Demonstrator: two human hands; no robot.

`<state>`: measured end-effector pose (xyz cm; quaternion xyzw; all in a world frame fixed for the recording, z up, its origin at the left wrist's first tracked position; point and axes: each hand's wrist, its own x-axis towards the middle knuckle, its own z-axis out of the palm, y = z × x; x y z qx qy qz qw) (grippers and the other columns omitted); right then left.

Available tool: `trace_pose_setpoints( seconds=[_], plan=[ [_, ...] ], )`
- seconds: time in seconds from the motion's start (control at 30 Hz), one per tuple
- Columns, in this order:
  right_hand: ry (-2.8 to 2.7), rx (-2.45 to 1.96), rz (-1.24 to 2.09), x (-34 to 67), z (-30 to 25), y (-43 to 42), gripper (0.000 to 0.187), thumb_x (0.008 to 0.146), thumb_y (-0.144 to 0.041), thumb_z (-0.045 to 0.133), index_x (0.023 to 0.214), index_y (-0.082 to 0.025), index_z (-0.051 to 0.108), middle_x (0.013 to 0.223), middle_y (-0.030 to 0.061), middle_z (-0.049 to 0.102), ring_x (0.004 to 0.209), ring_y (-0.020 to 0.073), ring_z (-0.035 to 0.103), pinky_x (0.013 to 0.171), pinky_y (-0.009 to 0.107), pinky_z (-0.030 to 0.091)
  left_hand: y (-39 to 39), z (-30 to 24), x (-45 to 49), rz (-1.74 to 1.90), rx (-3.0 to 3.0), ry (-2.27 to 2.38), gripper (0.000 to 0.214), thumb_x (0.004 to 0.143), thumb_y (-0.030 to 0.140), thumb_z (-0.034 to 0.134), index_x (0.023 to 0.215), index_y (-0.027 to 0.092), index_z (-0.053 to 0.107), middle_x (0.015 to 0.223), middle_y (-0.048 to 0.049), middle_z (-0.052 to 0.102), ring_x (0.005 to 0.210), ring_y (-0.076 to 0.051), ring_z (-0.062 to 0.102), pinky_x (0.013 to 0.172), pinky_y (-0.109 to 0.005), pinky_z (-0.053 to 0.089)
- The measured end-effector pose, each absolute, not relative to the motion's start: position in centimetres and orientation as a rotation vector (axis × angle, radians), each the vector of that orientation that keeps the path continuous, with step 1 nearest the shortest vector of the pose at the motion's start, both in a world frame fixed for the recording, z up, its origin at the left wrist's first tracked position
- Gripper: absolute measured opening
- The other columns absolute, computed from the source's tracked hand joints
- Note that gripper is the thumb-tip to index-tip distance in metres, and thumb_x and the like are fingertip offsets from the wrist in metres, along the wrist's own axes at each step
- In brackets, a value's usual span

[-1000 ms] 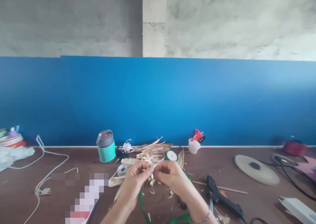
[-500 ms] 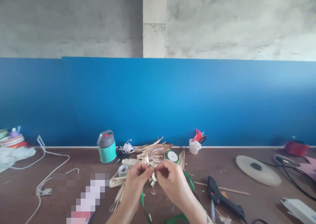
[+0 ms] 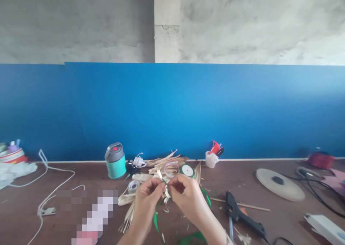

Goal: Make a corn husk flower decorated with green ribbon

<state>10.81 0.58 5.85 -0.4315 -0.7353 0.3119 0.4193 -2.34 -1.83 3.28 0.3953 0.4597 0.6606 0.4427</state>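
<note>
My left hand [image 3: 147, 198] and my right hand [image 3: 187, 198] meet above the brown table [image 3: 280, 216], fingers pinched together on a small pale straw flower [image 3: 165, 187] with thin dry petals. A green ribbon [image 3: 155, 221] hangs down from between the hands toward the table's near edge. Just behind the hands lie a heap of dried straw strips [image 3: 164, 164], a clear tape ring [image 3: 171, 168] and a green ribbon spool [image 3: 187, 170].
A teal jar with a grey lid [image 3: 115, 161] stands at the back left, a white cup with pens [image 3: 212, 158] at the back right. A black glue gun [image 3: 239, 214], a wooden stick [image 3: 242, 204], a white disc [image 3: 280, 185], and white cords [image 3: 51, 187] lie around.
Both hands have drawn slightly closer together and the straw flower has turned a little between the fingertips. The view has shifted a touch.
</note>
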Motion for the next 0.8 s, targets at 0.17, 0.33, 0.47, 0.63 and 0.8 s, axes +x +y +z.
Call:
trace_pose_setpoints(
  seconds=[0.17,0.33,0.47,0.63,0.8],
  plan=[
    [-1.799,-1.068,0.903,10.8,6.2,0.5,0.011,0.073,-0.019,0.054,0.070,-0.016,0.064,0.060,0.0002,0.060,0.056,0.0131,0.051,0.053,0.023,0.038,-1.9,3.4,-2.2,1.666,0.970,1.158,0.025,0.061,0.037,0.075,0.056,0.017,0.062,0.050,0.0049,0.050,0.050,-0.009,0.039,0.050,-0.020,0.030],
    [-1.800,-1.077,0.941,10.8,5.9,0.9,0.016,0.076,-0.023,0.054,0.073,-0.015,0.068,0.061,0.0018,0.063,0.054,0.0137,0.051,0.050,0.023,0.038,-2.0,3.3,-2.1,1.642,0.981,1.130,0.024,0.063,0.037,0.074,0.056,0.016,0.063,0.050,0.0046,0.050,0.051,-0.010,0.040,0.052,-0.020,0.032],
    [-1.855,-1.121,0.703,10.6,5.6,0.8,0.014,0.076,-0.018,0.053,0.069,-0.017,0.065,0.063,0.0028,0.065,0.059,0.0157,0.055,0.056,0.025,0.040,-2.1,3.1,-1.8,1.632,0.942,1.100,0.024,0.063,0.037,0.075,0.060,0.016,0.064,0.055,0.0034,0.057,0.055,-0.011,0.047,0.055,-0.021,0.036],
    [-1.880,-1.082,0.395,10.3,4.9,0.6,0.013,0.078,-0.014,0.051,0.071,-0.019,0.062,0.070,0.0038,0.065,0.068,0.0177,0.058,0.061,0.025,0.040,-2.0,3.5,-1.6,1.684,0.812,1.023,0.023,0.058,0.036,0.079,0.064,0.016,0.069,0.069,-0.0007,0.066,0.067,-0.017,0.057,0.063,-0.024,0.043],
    [-1.866,-1.018,0.304,10.0,4.6,0.7,0.013,0.078,-0.012,0.051,0.071,-0.019,0.060,0.068,0.0025,0.064,0.066,0.0168,0.057,0.061,0.025,0.041,-1.9,3.9,-1.9,1.637,0.740,1.031,0.025,0.056,0.033,0.080,0.064,0.015,0.066,0.057,0.0026,0.057,0.050,-0.008,0.045,0.046,-0.017,0.032]
  ],
)
